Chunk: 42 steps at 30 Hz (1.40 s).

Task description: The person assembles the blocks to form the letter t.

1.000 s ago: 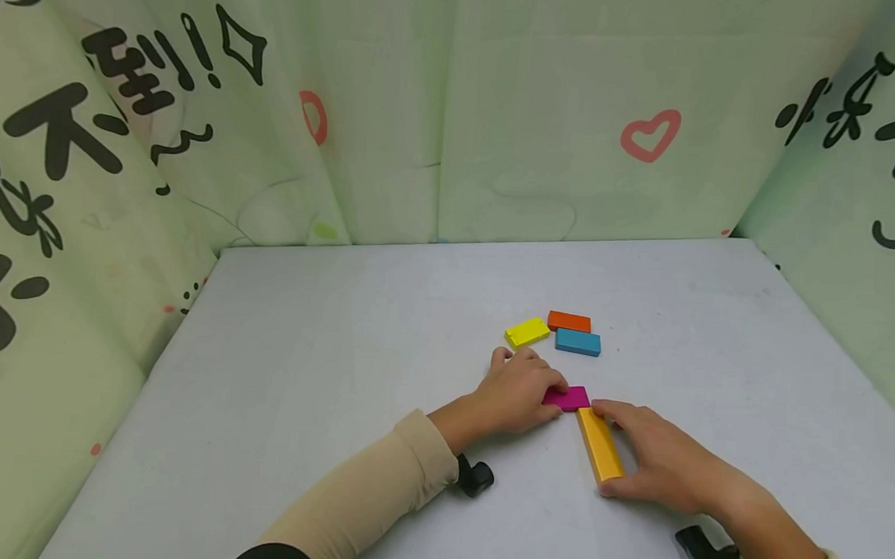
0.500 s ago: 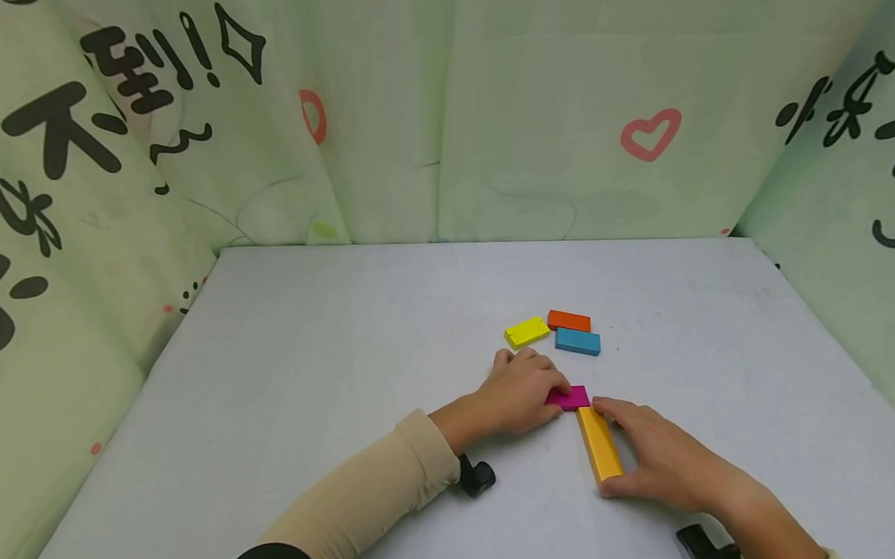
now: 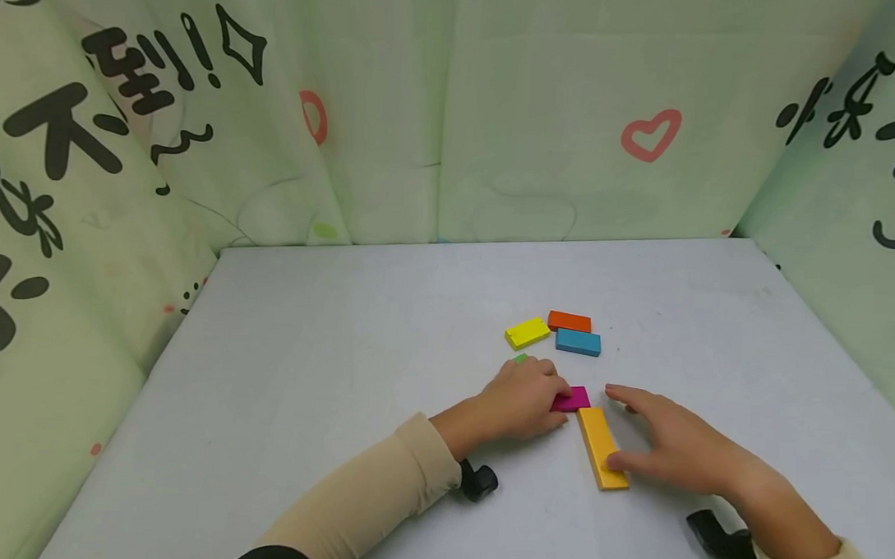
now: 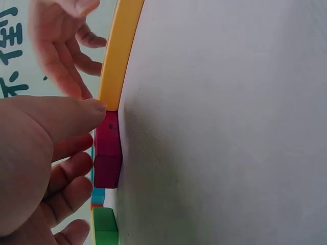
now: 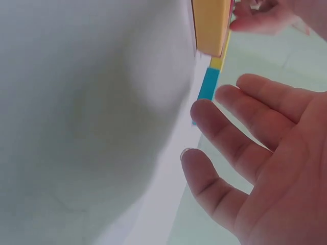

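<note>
On the white table, my left hand (image 3: 521, 400) is at the left end of a magenta block (image 3: 578, 398). Its index finger touches or overlaps the block's far edge, while the thumb lies in front of the near edge. In the left wrist view, this magenta block (image 4: 108, 153) meets the end of a long orange-yellow block (image 4: 117, 61). My right hand (image 3: 682, 442) has its fingers spread just right of the long orange-yellow block (image 3: 600, 449), the thumb over its near end. A green block (image 3: 520, 358) is mostly hidden behind my left hand.
Behind the hands lie a yellow block (image 3: 527, 333), an orange-red block (image 3: 569, 322) and a blue block (image 3: 578, 342), close together. Printed green curtains (image 3: 542, 110) border the table (image 3: 342, 325) at the back and sides. Each wrist wears a black camera mount.
My right hand has lifted its fingers off the long block and shifted right. The left thumb has drawn slightly back from the magenta block, and part of the green block has come into view.
</note>
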Motion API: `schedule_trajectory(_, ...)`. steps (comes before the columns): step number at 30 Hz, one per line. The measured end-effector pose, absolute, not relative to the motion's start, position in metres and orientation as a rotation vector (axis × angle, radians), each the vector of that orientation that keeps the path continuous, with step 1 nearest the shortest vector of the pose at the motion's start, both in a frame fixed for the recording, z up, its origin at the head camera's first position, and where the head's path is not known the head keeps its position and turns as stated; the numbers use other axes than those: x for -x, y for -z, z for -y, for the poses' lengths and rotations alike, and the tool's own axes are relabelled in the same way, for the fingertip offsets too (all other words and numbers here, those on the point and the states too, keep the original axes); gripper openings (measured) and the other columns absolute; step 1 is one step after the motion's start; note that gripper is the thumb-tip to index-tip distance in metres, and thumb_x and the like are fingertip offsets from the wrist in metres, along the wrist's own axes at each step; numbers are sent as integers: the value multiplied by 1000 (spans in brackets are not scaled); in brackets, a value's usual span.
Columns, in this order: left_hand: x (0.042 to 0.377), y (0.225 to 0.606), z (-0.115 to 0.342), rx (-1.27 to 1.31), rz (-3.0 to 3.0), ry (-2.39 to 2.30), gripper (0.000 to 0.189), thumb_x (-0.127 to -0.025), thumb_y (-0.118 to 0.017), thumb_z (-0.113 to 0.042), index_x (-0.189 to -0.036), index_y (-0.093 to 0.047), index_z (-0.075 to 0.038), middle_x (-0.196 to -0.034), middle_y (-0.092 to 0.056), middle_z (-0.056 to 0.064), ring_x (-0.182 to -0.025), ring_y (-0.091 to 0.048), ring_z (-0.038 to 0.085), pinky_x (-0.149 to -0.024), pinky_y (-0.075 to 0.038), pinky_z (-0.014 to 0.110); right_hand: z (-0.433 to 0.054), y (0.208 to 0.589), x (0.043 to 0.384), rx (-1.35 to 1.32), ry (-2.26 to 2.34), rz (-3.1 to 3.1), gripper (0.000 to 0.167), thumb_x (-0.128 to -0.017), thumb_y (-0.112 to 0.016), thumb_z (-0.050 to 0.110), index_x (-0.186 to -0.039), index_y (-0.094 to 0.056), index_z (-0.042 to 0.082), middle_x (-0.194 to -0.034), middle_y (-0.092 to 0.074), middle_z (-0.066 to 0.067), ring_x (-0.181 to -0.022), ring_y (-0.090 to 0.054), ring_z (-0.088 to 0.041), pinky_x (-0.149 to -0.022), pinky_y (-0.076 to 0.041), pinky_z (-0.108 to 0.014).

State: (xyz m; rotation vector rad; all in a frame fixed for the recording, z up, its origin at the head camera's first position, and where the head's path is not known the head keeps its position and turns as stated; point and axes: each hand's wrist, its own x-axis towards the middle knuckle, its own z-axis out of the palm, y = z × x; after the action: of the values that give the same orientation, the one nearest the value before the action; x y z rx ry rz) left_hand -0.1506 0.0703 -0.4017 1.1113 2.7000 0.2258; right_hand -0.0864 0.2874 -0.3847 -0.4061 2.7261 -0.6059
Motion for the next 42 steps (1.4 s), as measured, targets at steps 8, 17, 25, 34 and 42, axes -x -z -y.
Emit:
schedule_trajectory(8, 148, 404, -69, -1128, -2715, -208, 48, -91, -71, -47, -133, -66, -25, -117, -61, -7, -100, -50, 6, -80, -43, 18, -290, 381, 110, 355, 579, -2763, 81, -84, -78, 46, -142, -49, -3, -136, -54, -25, -117, -55, -43, -91, -48, -59)
schedule_trajectory(17, 142, 403, -69, -1107, -2737, -203, 57, -88, -66, -62, -130, -68, -24, -117, -60, -6, -101, -49, 7, -75, -43, 19, -290, 378, 137, 301, 582, -2824, 68, -90, -75, 35, -141, -50, -3, -135, -53, -30, -118, -53, -47, -91, -47, -61)
schedule_trajectory(25, 129, 406, -81, -970, -2821, -153, 71, -81, -64, -74, -128, -65, -21, -116, -55, -5, -102, -46, 10, -82, -44, 27, -289, 379, 154, 293, 581, -2851, 63, -89, -75, 27, -138, -51, -6, -135, -52, -31, -119, -51, -49, -93, -45, -63)
schedule_trajectory(34, 116, 405, -90, -861, -2879, -105, 76, -79, -60, -79, -126, -62, -20, -118, -52, -3, -106, -43, 11, -83, -41, 28, -285, 380, 169, 313, 584, -2868, 57, -91, -74, 22, -136, -53, -5, -133, -53, -31, -118, -51, -49, -94, -44, -64)
schedule_trajectory(42, 114, 409, -92, -854, -2922, -103, 76, -79, -59, -80, -124, -62, -18, -120, -53, -4, -108, -44, 12, -84, -39, 30, -283, 384, 175, 316, 569, -2876, 53, -91, -74, 20, -133, -56, -6, -130, -56, -30, -116, -52, -48, -95, -44, -63)
